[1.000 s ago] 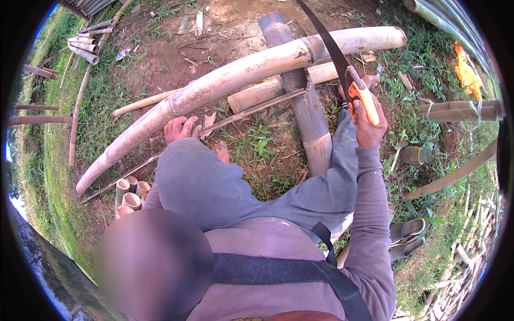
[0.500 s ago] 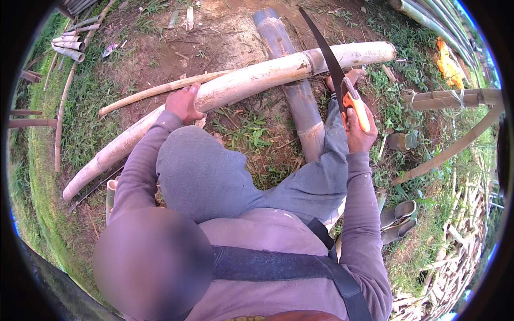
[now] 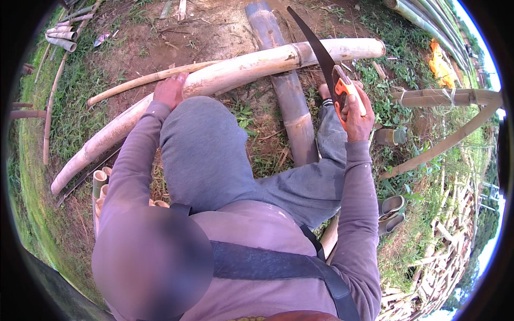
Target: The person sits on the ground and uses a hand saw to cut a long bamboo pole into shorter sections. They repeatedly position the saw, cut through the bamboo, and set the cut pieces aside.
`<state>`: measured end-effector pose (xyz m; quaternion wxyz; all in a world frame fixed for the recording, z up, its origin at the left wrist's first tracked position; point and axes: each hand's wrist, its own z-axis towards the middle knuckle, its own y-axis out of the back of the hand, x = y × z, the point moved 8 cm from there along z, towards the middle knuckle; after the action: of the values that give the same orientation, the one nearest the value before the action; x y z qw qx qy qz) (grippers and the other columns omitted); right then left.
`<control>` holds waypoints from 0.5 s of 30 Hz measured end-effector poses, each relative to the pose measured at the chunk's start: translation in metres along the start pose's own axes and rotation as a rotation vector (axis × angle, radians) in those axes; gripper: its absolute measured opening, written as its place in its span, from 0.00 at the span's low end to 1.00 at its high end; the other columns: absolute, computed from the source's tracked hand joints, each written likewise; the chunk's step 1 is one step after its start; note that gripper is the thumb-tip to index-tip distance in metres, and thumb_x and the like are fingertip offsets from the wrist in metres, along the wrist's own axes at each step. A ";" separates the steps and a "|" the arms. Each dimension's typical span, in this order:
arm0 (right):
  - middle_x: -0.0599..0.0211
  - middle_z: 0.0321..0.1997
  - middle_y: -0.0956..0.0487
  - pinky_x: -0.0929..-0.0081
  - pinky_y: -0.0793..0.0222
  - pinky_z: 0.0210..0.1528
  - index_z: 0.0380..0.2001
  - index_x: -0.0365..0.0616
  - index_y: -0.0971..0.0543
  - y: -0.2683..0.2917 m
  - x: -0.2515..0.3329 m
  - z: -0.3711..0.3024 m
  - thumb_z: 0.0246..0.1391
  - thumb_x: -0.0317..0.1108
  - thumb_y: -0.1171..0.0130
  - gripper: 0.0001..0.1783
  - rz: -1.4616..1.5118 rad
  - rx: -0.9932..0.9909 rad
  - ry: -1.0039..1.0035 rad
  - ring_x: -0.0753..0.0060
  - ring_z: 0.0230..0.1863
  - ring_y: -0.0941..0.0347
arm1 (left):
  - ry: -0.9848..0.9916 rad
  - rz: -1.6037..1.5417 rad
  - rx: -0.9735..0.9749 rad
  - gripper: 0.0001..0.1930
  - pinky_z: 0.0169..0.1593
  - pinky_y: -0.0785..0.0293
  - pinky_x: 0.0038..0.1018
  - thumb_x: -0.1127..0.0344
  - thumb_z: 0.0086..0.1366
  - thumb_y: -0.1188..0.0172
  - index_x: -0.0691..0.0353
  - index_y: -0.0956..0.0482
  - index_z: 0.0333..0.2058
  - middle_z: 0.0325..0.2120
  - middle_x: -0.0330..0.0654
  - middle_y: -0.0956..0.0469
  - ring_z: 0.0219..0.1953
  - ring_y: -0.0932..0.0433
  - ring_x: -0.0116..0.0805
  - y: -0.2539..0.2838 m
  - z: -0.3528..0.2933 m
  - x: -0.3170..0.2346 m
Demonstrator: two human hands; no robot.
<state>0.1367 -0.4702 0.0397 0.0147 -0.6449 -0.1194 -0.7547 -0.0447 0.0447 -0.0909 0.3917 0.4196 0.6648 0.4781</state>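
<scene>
A long pale bamboo pole (image 3: pixel 235 73) lies across the ground, resting over a thicker grey-brown bamboo log (image 3: pixel 294 115). My left hand (image 3: pixel 170 91) grips the pole left of its middle, its fingers curled over the far side. My left knee, in grey trousers (image 3: pixel 201 134), is close against the pole beside that hand. In my right hand (image 3: pixel 357 115) is a handsaw (image 3: pixel 319 51) with an orange and white handle. Its dark blade points up and to the left, passing in front of the pole's right part; whether it touches the bamboo I cannot tell.
A thin bamboo strip (image 3: pixel 144 83) lies behind the pole. Cut bamboo tubes (image 3: pixel 99 182) stand at my left. On the right are a bamboo frame (image 3: pixel 444 97), an orange cloth (image 3: pixel 440 64), a pair of shoes (image 3: pixel 391 208) and a heap of bamboo offcuts (image 3: pixel 428 283).
The whole view has shifted slightly. My left knee has come forward to the pole. My right hand has moved the saw a little forward, and my left hand stays on the pole.
</scene>
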 end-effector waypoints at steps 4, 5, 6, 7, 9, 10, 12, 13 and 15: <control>0.69 0.43 0.15 0.85 0.27 0.30 0.66 0.39 0.22 -0.002 0.010 0.000 0.74 0.36 0.36 0.23 -0.017 0.025 -0.031 0.88 0.29 0.25 | -0.056 0.101 -0.143 0.51 0.70 0.31 0.48 0.35 0.55 0.24 0.50 0.34 0.73 0.63 0.54 0.21 0.66 0.23 0.56 0.008 0.001 -0.015; 0.69 0.44 0.15 0.86 0.27 0.31 0.66 0.39 0.22 -0.007 0.016 -0.002 0.74 0.36 0.37 0.23 -0.021 0.026 -0.037 0.87 0.29 0.25 | -0.087 0.087 -0.196 0.53 0.71 0.32 0.48 0.34 0.54 0.23 0.50 0.34 0.73 0.62 0.54 0.21 0.66 0.24 0.56 0.013 0.002 -0.031; 0.66 0.49 0.15 0.85 0.25 0.31 0.67 0.39 0.22 -0.010 0.018 -0.003 0.74 0.34 0.37 0.22 -0.075 0.030 -0.052 0.87 0.31 0.24 | -0.119 0.073 -0.248 0.54 0.72 0.33 0.48 0.34 0.52 0.22 0.50 0.35 0.74 0.62 0.53 0.21 0.67 0.24 0.57 0.019 0.005 -0.048; 0.66 0.50 0.15 0.85 0.25 0.32 0.67 0.39 0.22 -0.011 0.016 -0.004 0.74 0.34 0.37 0.23 -0.059 0.025 -0.039 0.87 0.32 0.24 | -0.093 0.038 -0.194 0.55 0.71 0.32 0.48 0.34 0.51 0.22 0.50 0.35 0.73 0.62 0.53 0.21 0.66 0.24 0.57 0.021 0.012 -0.064; 0.64 0.53 0.15 0.85 0.24 0.33 0.67 0.39 0.23 -0.009 0.011 -0.011 0.74 0.34 0.37 0.23 -0.040 0.004 -0.018 0.86 0.34 0.23 | -0.054 -0.040 -0.081 0.57 0.71 0.30 0.48 0.33 0.49 0.20 0.50 0.34 0.73 0.61 0.53 0.21 0.65 0.23 0.58 0.028 0.029 -0.098; 0.61 0.57 0.16 0.85 0.23 0.35 0.67 0.35 0.23 -0.011 0.026 -0.015 0.73 0.35 0.36 0.25 -0.148 -0.002 0.117 0.83 0.38 0.20 | 0.009 -0.026 -0.001 0.57 0.68 0.26 0.47 0.35 0.48 0.18 0.50 0.34 0.73 0.60 0.54 0.20 0.63 0.21 0.56 0.029 0.034 -0.099; 0.58 0.58 0.16 0.82 0.20 0.40 0.67 0.32 0.24 0.008 0.017 -0.031 0.73 0.36 0.35 0.27 -0.151 0.009 0.056 0.78 0.44 0.18 | -0.001 -0.045 -0.039 0.56 0.67 0.25 0.48 0.37 0.48 0.18 0.49 0.34 0.73 0.60 0.53 0.21 0.64 0.21 0.55 0.022 0.033 -0.090; 0.57 0.59 0.16 0.80 0.19 0.43 0.67 0.31 0.25 0.015 0.020 -0.042 0.72 0.36 0.35 0.27 -0.163 0.014 0.044 0.75 0.46 0.18 | -0.011 -0.057 -0.054 0.56 0.67 0.24 0.48 0.38 0.48 0.18 0.49 0.34 0.72 0.60 0.53 0.21 0.64 0.21 0.54 0.017 0.033 -0.087; 0.54 0.60 0.17 0.76 0.18 0.49 0.67 0.28 0.25 0.025 0.029 -0.060 0.72 0.37 0.35 0.28 -0.181 0.032 0.043 0.69 0.52 0.17 | 0.001 -0.053 -0.049 0.55 0.66 0.24 0.48 0.39 0.48 0.18 0.51 0.33 0.72 0.60 0.53 0.21 0.63 0.21 0.53 0.019 0.029 -0.092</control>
<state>0.0784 -0.5021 0.0632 -0.0405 -0.6147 -0.1890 -0.7647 0.0172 -0.0287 -0.0687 0.4141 0.3919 0.6638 0.4840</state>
